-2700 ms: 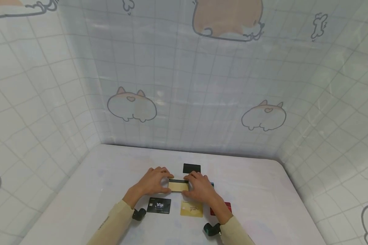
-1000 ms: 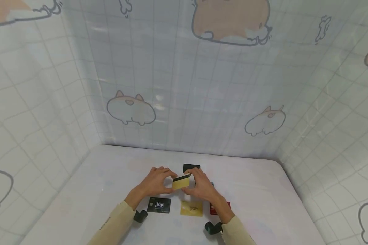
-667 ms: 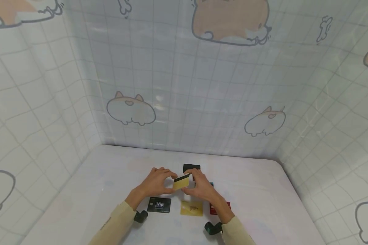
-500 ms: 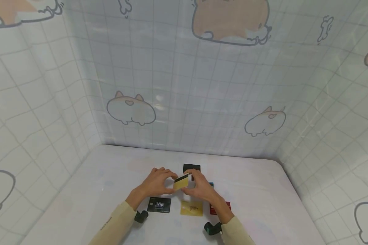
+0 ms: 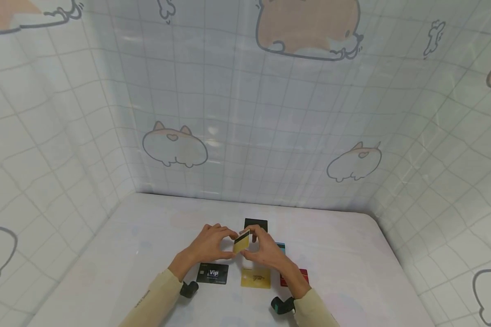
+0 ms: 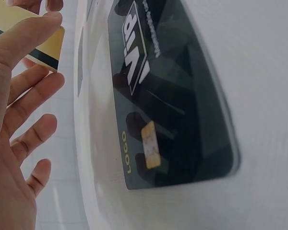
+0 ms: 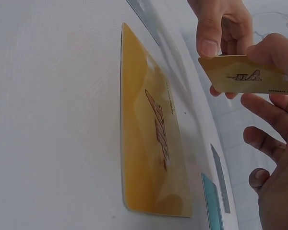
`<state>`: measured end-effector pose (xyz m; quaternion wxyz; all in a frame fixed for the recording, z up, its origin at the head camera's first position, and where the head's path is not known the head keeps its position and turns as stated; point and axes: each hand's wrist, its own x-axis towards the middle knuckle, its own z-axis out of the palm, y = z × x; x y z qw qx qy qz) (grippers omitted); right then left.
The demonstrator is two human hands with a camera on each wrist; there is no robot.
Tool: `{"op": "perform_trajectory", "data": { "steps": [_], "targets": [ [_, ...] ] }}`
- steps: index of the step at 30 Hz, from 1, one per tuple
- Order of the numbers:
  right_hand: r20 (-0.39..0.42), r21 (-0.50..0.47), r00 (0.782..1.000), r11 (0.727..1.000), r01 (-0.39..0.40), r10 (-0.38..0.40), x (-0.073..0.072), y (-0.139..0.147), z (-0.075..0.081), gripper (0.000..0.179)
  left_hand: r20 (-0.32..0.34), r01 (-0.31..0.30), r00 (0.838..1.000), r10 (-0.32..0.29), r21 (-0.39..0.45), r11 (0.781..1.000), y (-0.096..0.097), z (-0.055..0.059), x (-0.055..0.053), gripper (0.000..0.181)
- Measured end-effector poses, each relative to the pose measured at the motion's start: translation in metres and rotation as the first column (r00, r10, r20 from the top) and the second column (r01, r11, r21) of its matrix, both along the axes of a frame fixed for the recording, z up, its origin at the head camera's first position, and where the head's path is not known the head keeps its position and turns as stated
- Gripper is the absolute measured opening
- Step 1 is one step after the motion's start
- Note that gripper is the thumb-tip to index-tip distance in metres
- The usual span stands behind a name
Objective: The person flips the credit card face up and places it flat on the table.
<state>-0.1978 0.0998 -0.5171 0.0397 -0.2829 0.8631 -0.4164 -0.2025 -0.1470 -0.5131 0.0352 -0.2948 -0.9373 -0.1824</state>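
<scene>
A gold card with a dark stripe is held tilted between both hands, its right end higher in the head view. My left hand pinches its left end between thumb and fingers; the right hand grips the opposite end. The left wrist view shows the striped back of the held card, with the other left fingers spread loosely. The right wrist view shows its printed front. Below the hands lie a black "Vip" card and another gold card.
A black card lies behind the hands. A blue card and a red card are partly covered by the right hand and forearm. A patterned curtain encloses the white table.
The gold card was level and close over the table; both hands have since tilted it, right end up. During the last second it turned further and looks narrower.
</scene>
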Motion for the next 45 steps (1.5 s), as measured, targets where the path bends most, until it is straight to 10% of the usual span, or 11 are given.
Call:
{"op": "perform_trajectory", "data": {
  "steps": [45],
  "targets": [
    [-0.04, -0.071, 0.998, 0.996, -0.06, 0.057, -0.0006, -0.0024, -0.0087, 0.065, 0.028, -0.002, 1.0, 0.001, 0.034, 0.999, 0.0052, 0.003, 0.0057, 0.052]
  ]
}}
